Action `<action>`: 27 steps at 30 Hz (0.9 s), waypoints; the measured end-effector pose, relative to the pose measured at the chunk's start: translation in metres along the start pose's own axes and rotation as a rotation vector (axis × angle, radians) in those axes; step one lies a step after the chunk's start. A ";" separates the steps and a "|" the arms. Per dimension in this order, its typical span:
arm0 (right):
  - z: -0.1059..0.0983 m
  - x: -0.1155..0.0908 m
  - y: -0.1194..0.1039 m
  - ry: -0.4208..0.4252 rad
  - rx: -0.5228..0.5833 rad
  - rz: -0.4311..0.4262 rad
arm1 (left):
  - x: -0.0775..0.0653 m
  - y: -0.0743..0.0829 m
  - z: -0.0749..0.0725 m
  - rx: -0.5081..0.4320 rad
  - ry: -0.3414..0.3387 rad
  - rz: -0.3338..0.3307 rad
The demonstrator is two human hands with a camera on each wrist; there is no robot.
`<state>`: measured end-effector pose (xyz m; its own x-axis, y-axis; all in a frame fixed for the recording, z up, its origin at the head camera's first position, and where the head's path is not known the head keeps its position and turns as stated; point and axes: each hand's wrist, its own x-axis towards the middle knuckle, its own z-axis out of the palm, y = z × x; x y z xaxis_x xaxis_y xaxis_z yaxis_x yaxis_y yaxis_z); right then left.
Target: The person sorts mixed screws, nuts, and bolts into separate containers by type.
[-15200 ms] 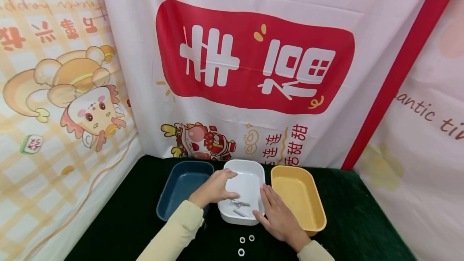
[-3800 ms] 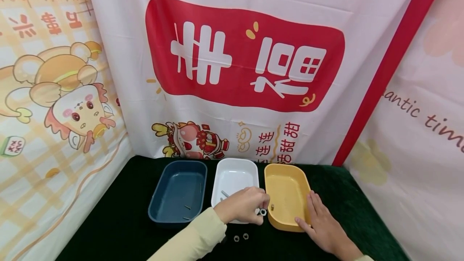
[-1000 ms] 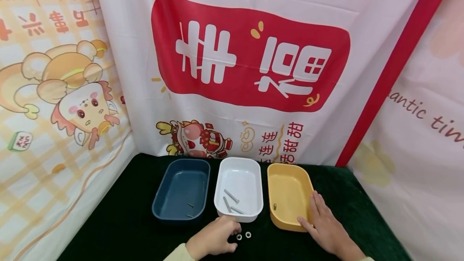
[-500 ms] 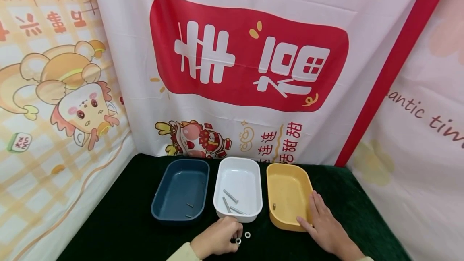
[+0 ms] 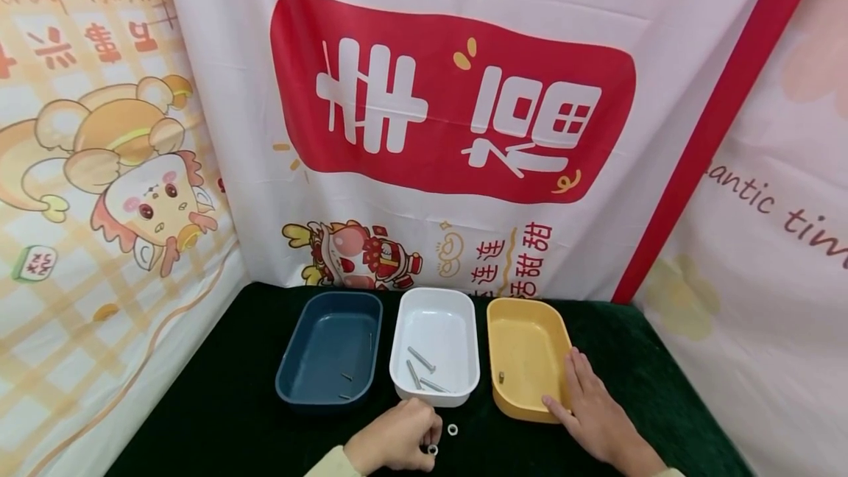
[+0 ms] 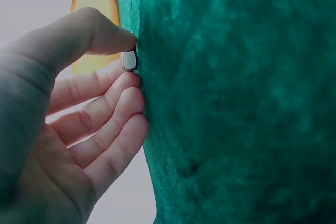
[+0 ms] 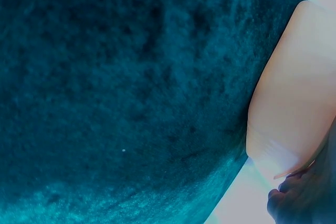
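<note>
My left hand [image 5: 396, 436] is at the cloth in front of the white tray [image 5: 469, 394]. Its thumb and index finger pinch a small metal nut [image 6: 129, 61], seen edge-on in the left wrist view. A second nut [image 5: 453, 430] lies on the cloth just right of those fingers. My right hand [image 5: 599, 414] rests with straight fingers along the right rim of the yellow tray [image 5: 530, 412]; the thumb touches its near corner. Inside that tray sits a small brass-coloured piece [image 5: 501, 377]. Several silver bolts [image 5: 421, 359] lie in the white tray.
On the left, a dark blue tray [image 5: 291, 381] holds a few small thin screws [image 5: 347, 376]. All three trays stand side by side on dark green cloth [image 5: 218, 389]. Behind them hangs a printed white curtain [image 5: 252, 131].
Over fifteen seconds, screws have appeared in the blue tray and a small piece in the yellow one. Just now my left hand has taken a nut and drawn it slightly nearer me.
</note>
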<state>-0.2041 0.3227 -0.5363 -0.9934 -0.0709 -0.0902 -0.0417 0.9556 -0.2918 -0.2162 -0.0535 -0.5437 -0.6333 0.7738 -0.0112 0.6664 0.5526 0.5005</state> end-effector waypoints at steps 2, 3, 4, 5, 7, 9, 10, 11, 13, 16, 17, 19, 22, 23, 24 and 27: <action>0.000 0.000 -0.001 0.001 0.001 0.001 | 0.000 0.001 -0.001 -0.001 -0.007 0.000; -0.001 0.000 -0.001 0.000 0.001 0.001 | -0.001 0.002 -0.001 -0.001 -0.009 0.000; -0.001 0.000 -0.001 -0.002 0.001 0.003 | -0.001 0.002 -0.002 -0.003 -0.012 0.000; -0.001 0.000 -0.001 -0.005 0.001 0.005 | -0.001 0.003 -0.002 -0.006 -0.013 0.000; 0.000 0.000 -0.001 -0.006 -0.001 0.004 | -0.001 0.005 -0.003 -0.012 -0.010 0.005; 0.000 0.000 0.000 -0.001 -0.004 0.000 | -0.001 0.006 -0.004 -0.017 -0.005 0.011; 0.000 0.000 0.000 0.003 -0.006 -0.004 | 0.000 0.007 -0.005 -0.019 0.000 0.016; 0.000 0.000 0.001 0.007 -0.007 -0.007 | 0.000 0.008 -0.005 -0.019 0.005 0.023; 0.000 0.000 0.001 0.016 -0.009 -0.013 | 0.001 0.010 -0.007 -0.015 0.013 0.038; 0.000 0.001 0.002 0.024 -0.012 -0.020 | 0.003 0.013 -0.009 -0.009 0.023 0.067; 0.000 0.001 0.002 0.025 -0.012 -0.021 | 0.004 0.014 -0.010 -0.006 0.024 0.074; 0.000 0.001 0.003 0.029 -0.013 -0.023 | 0.006 0.017 -0.012 -0.001 0.023 0.080; 0.001 0.002 0.003 0.030 -0.015 -0.022 | 0.011 0.022 -0.016 -0.010 0.009 0.069; 0.001 0.002 0.003 0.030 -0.017 -0.022 | 0.013 0.023 -0.018 -0.011 0.006 0.069; 0.001 0.001 0.003 0.032 -0.020 -0.023 | 0.015 0.024 -0.019 -0.016 0.001 0.066; 0.001 0.001 0.002 0.043 -0.035 -0.033 | 0.021 0.029 -0.024 -0.012 -0.001 0.076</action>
<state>-0.2056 0.3247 -0.5381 -0.9951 -0.0909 -0.0395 -0.0776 0.9623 -0.2606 -0.2199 -0.0286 -0.5086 -0.5807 0.8137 0.0264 0.7080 0.4887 0.5099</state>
